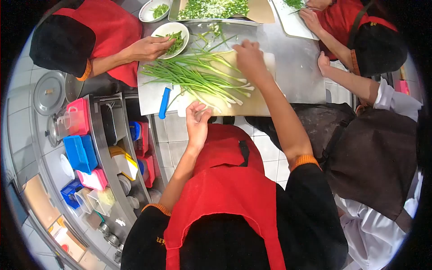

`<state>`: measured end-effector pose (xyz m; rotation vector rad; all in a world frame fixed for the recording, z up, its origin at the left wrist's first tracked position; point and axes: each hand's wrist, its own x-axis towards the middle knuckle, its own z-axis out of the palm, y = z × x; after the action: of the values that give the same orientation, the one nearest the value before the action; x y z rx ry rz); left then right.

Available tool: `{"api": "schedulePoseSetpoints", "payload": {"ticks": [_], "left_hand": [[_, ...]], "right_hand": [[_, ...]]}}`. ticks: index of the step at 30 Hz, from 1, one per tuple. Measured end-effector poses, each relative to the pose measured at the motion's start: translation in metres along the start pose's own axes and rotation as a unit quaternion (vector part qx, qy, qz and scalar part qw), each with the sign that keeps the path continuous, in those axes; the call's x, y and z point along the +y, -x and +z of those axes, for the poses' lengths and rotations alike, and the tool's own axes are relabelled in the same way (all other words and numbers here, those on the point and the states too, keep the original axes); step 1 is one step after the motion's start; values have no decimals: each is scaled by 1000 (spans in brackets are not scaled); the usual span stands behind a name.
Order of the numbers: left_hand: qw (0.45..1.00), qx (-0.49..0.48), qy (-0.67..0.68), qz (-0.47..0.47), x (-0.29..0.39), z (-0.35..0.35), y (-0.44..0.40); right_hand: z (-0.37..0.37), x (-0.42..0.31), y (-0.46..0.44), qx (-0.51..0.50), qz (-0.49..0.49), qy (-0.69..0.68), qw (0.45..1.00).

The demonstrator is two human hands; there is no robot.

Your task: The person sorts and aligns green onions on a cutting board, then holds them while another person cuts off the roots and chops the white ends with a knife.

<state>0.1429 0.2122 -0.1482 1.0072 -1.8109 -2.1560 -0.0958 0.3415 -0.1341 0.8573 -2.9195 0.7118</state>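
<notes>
A bunch of spring onions (pixel 193 74) lies across a pale cutting board (pixel 258 105), green leaves to the left and white bulbs to the right. At the board's near edge, my left hand (pixel 197 122) has its fingers curled together beside the lowest stalks. Whatever lies between those fingertips is hidden. My right hand (pixel 249 59) is over the board's far right part, above the bulb ends; its fingers look bent but are smeared. To the left of the board, a blue-handled knife (pixel 164 103) rests on the metal table (pixel 301 81), its handle jutting over the edge.
At left, a co-worker's hand (pixel 150 47) reaches into a white bowl (pixel 183 48) of cut greens. A tray (pixel 265 13) of chopped greens stands behind. Other people's hands are at right, near a white board (pixel 292 20). Shelves (pixel 101 135) with plastic containers stand left.
</notes>
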Motion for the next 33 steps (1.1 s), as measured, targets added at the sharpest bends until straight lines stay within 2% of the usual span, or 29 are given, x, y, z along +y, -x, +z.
{"api": "schedulePoseSetpoints", "payload": {"ticks": [1,3,7,9,10,12,13,14,15,16,17,19,22,26,27,28,29,31,32,33], "left_hand": [[1000,2,-1,0,7,3,1],[993,10,70,-96,21,8,1],[982,0,117,-148,32,0,-4],[974,-21,148,-171,34,-4,-5],[974,-18,151,-168,35,-5,-6],[972,-26,160,-173,36,-2,-9],[971,-31,163,-174,38,1,-11],[976,-23,139,-168,42,2,-11],[980,-14,113,-163,42,0,-10],[985,-15,100,-141,41,-2,-11],[991,-1,72,-115,40,-3,-11],[995,10,44,-94,42,-5,-13],[990,3,44,-137,42,-4,-16],[984,-16,71,-163,44,1,-15],[979,-25,91,-180,47,2,-15],[974,-32,112,-196,49,3,-15],[974,-29,111,-196,49,4,-16],[971,-52,126,-196,50,7,-21],[971,-51,127,-194,51,10,-24],[969,-82,126,-194,53,13,-27]], "right_hand": [[10,2,-11,0,-1,-2,1000],[27,5,-30,-21,-81,116,990],[5,5,-61,-47,-136,130,981],[-2,8,-66,-86,-145,-17,986],[3,12,-64,-86,-149,-16,985],[14,25,-56,-218,-134,-53,965],[2,22,-51,-218,-131,-48,966],[-16,11,-41,-282,-2,-171,944],[-26,7,-32,-336,130,-291,886],[-27,10,-29,-354,140,-354,854],[-28,13,-25,-354,146,-355,852],[-34,14,-22,-387,188,-449,783],[-40,10,-17,-383,202,-461,775],[-28,17,-10,-373,175,-449,793],[-24,18,-8,-326,91,-304,891],[-20,18,-5,-267,1,-147,952],[-9,18,0,-268,-1,-148,952],[4,7,10,-130,39,-41,990],[2,3,11,-130,37,-42,990],[0,-1,14,-193,55,-50,978]]}}
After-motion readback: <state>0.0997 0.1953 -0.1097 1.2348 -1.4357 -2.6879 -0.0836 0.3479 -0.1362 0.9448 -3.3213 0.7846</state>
